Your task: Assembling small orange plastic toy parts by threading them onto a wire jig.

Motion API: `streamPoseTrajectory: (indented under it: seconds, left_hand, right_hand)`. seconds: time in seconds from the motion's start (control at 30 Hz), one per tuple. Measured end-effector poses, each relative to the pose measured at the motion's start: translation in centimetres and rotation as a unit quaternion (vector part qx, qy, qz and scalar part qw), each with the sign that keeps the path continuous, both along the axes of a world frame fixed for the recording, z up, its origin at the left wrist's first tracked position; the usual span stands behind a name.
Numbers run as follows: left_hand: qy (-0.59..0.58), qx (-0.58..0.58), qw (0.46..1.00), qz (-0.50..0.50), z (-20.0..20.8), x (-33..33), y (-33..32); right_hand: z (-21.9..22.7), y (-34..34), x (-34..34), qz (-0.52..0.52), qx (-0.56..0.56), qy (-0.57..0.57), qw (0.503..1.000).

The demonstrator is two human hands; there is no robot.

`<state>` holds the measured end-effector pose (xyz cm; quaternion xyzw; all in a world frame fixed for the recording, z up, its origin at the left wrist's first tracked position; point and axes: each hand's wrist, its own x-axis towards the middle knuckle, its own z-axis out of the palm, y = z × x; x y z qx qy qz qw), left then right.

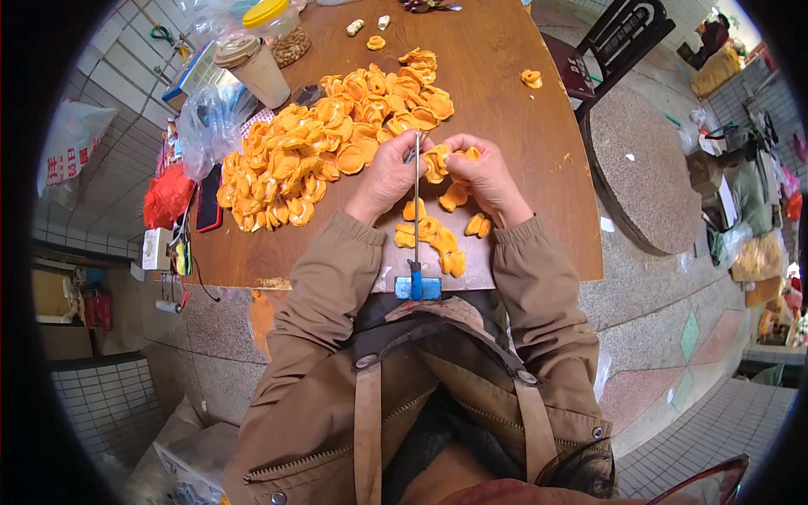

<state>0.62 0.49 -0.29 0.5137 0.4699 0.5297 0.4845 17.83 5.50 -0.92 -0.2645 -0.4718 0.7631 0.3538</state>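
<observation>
Between my hands stands a thin metal rod [417,202], rising from a blue clamp-like base [418,288] at the table's near edge. My right hand [488,175] pinches a curled orange petal-shaped piece [436,163] just right of the rod. My left hand [389,175] is closed beside the rod's upper end, its fingertips pressed together; what they hold, if anything, is too small to make out. Several loose orange pieces [446,242] lie on a pale board [477,261] below my hands. A large heap of cupped orange petals [290,156] spreads to the left and beyond.
A lidded cup [255,76] and a yellow-lidded jar [282,38] stand at the back left of the brown wooden table [497,59]. A phone [209,200], clear plastic bag [210,126] and red bag [168,198] line the left edge. A dark chair [602,59] is behind right.
</observation>
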Motion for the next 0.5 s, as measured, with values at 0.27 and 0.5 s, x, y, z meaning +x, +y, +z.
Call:
streamPoseTrajectory:
  seconds: [0.27,0.5]
  left_hand:
    - [-0.082,-0.021,0.996,0.000,-0.1,0.2,0.4]
    - [-0.166,-0.033,0.985,0.033,1.0,-0.1,0.6]
  right_hand:
    - [-0.7,1.0,-0.2,0.085,-0.134,0.155,0.975]
    - [1.6,0.7,-2.1,-0.052,-0.019,0.044,0.998]
